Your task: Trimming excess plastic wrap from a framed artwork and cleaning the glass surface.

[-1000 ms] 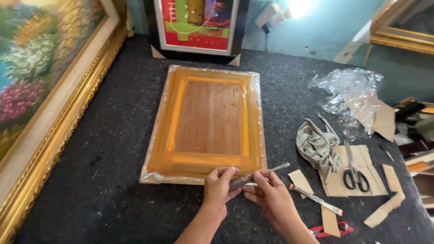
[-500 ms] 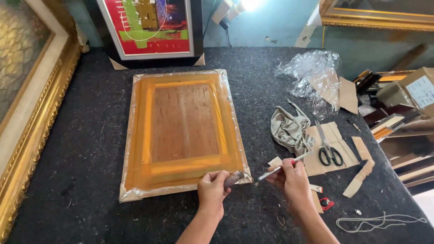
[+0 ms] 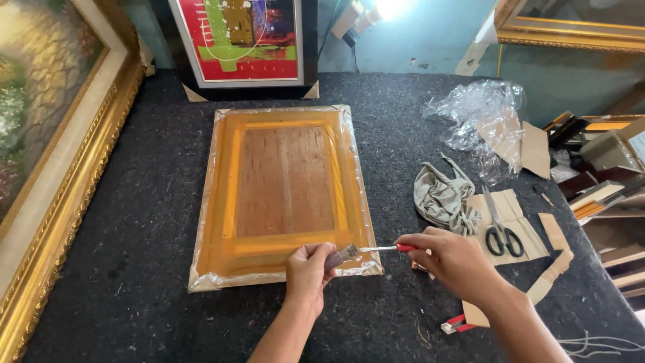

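Left hand [image 3: 308, 267] gripping the grey handle of a knife [image 3: 349, 253], right hand [image 3: 451, 259] pinching its red-tipped blade strip [image 3: 390, 248]. Lying left to right between both hands, over the near right corner of the plastic-wrapped frame [image 3: 285, 195], left hand nearer. Blade edge too small for judging.

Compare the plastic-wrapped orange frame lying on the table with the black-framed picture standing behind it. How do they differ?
The orange frame lies flat on the table, back up, showing a bare wooden panel; the black-framed picture stands upright at the wall, showing red and green artwork. The orange frame is wrapped in clear plastic; the black one looks unwrapped. Both are rectangular with card corner protectors.
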